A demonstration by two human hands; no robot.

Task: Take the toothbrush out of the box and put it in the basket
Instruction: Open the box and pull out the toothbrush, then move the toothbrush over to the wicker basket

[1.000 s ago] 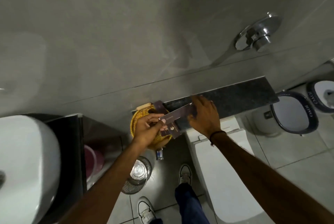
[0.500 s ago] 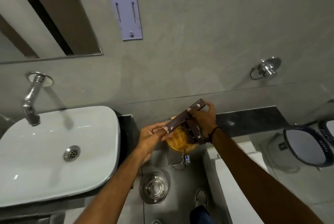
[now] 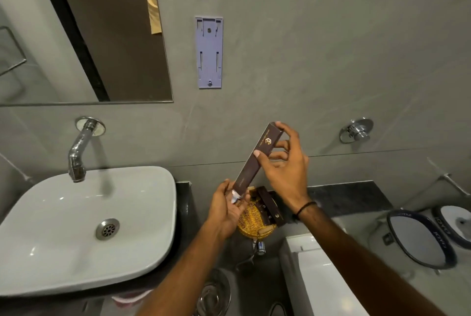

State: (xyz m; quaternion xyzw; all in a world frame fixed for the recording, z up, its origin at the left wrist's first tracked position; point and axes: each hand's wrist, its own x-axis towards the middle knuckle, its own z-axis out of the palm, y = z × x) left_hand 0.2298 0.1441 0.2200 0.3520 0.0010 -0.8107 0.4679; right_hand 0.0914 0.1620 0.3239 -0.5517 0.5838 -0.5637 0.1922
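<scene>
A long dark brown toothbrush box [image 3: 257, 160] is held steeply tilted above the shelf, upper end to the right. My right hand [image 3: 285, 165] grips its upper half. My left hand [image 3: 226, 208] is at the open lower end, where a white tip of the toothbrush [image 3: 235, 197] pokes out against my fingers. Below them a yellow woven basket [image 3: 252, 221] sits on the dark shelf, with another dark brown box [image 3: 270, 207] lying across it.
A white basin [image 3: 84, 224] with a chrome tap [image 3: 79, 150] is at the left. The dark stone shelf [image 3: 349, 196] runs right. A white toilet cistern [image 3: 321, 277] is below, a steel bin [image 3: 214, 295] on the floor, a purple wall bracket [image 3: 209, 52] above.
The box has been raised and tipped up more steeply over the basket. A white end of the toothbrush now shows at its lower end. The camera has tilted up toward the wall.
</scene>
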